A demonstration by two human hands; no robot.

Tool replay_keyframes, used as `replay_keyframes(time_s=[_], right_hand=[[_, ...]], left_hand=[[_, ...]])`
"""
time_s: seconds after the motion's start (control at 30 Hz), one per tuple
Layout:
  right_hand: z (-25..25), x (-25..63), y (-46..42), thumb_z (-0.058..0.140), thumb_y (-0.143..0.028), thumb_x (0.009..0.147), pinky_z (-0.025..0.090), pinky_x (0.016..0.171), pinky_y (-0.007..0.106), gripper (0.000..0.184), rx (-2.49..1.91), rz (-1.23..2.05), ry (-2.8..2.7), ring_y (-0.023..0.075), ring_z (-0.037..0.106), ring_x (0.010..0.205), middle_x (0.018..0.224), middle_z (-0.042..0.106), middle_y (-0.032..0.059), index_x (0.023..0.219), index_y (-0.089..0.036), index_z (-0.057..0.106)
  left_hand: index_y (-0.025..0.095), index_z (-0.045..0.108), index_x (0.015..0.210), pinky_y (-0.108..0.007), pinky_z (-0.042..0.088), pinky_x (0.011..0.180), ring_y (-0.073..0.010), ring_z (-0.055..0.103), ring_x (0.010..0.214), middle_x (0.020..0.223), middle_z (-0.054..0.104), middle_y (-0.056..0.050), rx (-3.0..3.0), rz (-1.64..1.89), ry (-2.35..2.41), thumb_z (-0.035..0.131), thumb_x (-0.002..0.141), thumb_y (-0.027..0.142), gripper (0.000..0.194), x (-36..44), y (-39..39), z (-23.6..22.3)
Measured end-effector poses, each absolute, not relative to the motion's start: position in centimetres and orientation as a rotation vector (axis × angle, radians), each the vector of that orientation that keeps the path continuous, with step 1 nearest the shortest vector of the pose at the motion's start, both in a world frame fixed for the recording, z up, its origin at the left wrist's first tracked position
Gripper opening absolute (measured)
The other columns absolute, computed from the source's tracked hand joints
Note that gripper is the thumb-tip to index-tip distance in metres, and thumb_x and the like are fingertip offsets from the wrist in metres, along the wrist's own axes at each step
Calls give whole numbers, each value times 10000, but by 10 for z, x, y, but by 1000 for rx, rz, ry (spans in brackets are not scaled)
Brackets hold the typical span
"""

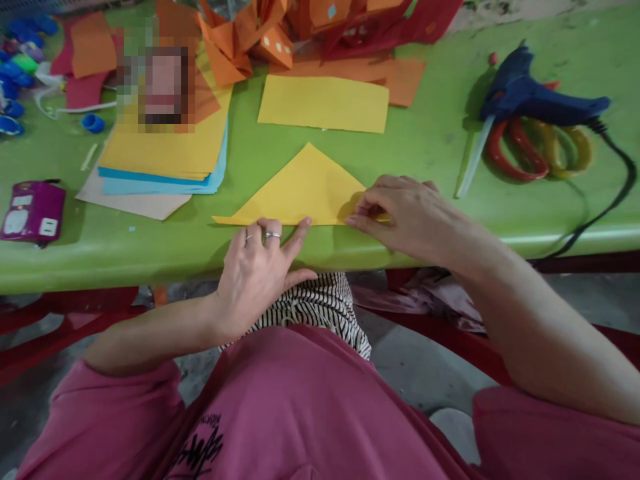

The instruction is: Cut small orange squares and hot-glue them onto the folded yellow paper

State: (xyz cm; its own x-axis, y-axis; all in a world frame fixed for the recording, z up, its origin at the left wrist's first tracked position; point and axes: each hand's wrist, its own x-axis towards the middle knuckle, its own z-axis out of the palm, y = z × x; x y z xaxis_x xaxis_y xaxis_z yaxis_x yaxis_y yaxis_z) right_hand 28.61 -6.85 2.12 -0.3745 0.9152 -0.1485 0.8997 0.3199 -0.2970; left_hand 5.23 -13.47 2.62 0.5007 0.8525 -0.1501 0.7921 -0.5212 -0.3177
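Note:
A sheet of yellow paper (307, 187), folded to a triangle with its point away from me, lies at the near edge of the green table (150, 257). Along its near side runs a narrow folded strip. My left hand (257, 267), with rings on it, presses that strip with outstretched fingertips, thumb apart. At the triangle's right corner my right hand (400, 210) pinches the paper between thumb and fingers, covering that corner. Beyond the triangle lies a yellow paper rectangle (325, 103).
Left of the triangle is a stack of yellow and blue paper (160, 150), near a purple box-like object (34, 212). A blue glue gun (540, 100) lies over red- and yellow-handled scissors (517, 150) at right, its cord trailing. Orange folded paper pieces (245, 37) crowd the back.

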Motion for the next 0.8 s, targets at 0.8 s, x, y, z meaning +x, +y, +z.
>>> replay_keyframes(time_s=[0.8], right_hand=[[15, 328, -85, 535, -435, 875, 467, 828, 449, 258, -1846, 499, -2319, 282, 606, 927, 998, 646, 99, 988, -228, 639]], left_hand=[[248, 209, 1599, -456, 498, 755, -324, 604, 903, 1170, 581, -223, -2649, 333, -1435, 554, 901, 607, 857, 46, -135, 27]])
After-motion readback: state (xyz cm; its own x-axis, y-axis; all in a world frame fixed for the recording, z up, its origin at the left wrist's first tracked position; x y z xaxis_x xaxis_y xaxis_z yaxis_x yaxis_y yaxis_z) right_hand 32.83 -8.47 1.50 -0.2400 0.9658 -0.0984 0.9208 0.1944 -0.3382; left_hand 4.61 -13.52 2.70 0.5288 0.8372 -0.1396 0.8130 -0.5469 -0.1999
